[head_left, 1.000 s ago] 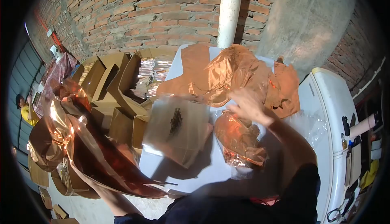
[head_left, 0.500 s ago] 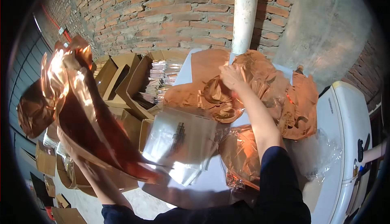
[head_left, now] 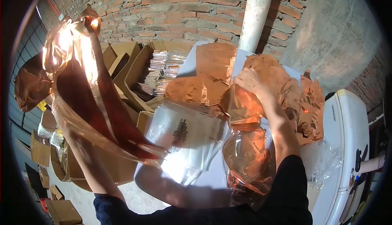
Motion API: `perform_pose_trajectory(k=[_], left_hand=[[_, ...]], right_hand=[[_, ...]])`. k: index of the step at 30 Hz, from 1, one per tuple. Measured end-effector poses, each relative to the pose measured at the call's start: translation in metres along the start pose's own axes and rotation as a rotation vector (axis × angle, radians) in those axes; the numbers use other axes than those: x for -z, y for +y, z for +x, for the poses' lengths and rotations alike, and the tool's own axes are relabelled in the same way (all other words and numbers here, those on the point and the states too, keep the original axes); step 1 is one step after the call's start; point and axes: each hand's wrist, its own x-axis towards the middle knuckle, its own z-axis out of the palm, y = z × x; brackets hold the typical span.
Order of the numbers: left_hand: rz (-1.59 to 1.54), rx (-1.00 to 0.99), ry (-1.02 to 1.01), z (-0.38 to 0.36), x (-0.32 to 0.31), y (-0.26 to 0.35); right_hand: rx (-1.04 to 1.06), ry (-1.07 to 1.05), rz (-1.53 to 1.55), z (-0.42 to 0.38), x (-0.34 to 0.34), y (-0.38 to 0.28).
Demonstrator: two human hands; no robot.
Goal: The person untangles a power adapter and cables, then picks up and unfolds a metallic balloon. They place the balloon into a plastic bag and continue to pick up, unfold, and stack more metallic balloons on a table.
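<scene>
My left hand (head_left: 58, 105) is raised at the left, mostly hidden by the large shiny copper-coloured foil piece (head_left: 77, 82) it holds. That foil hangs in a long curve down to the right, its tip over a stack of clear plastic bags (head_left: 179, 131) with dark printing. Across the table, my right hand (head_left: 248, 81) has its fingers closed on the upper edge of another copper-coloured foil piece (head_left: 244, 102), lifting it somewhat. Beneath it lies a crumpled, rounded copper foil bundle (head_left: 249, 155). Flat matte copper foil pieces (head_left: 196, 89) spread behind and beside this hand.
Cardboard boxes (head_left: 132, 72) stand at the left, one filled with flat silvery packets (head_left: 163, 67). Crumpled clear film (head_left: 322, 159) lies at the right, beside a white appliance-like body (head_left: 347, 131). A white pipe (head_left: 256, 16) runs up the brick wall (head_left: 175, 8).
My right hand has drawn a copper foil piece up from the pile and slightly toward me. My left hand still holds its foil, now a little higher. The view has shifted slightly.
</scene>
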Motion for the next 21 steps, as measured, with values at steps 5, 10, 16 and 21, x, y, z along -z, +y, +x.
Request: perform_pose_trajectory(k=[5, 10, 16, 21], left_hand=[[-0.011, 0.012, -0.038, 0.009, -0.015, -0.007], [-0.019, 0.026, -0.090, 0.011, -0.037, -0.020], [-0.011, 0.058, -0.136, 0.003, -0.059, -0.037], [-0.005, 0.075, -0.197, -0.005, -0.077, -0.045]], right_hand=[[-0.327, 0.021, -0.025, 0.025, 0.002, -0.013], [-0.673, 0.107, -0.053, 0.066, -0.010, -0.054], [-0.748, 0.132, 0.087, 0.104, -0.034, -0.057], [-0.803, 0.147, 0.235, 0.109, -0.032, -0.052]])
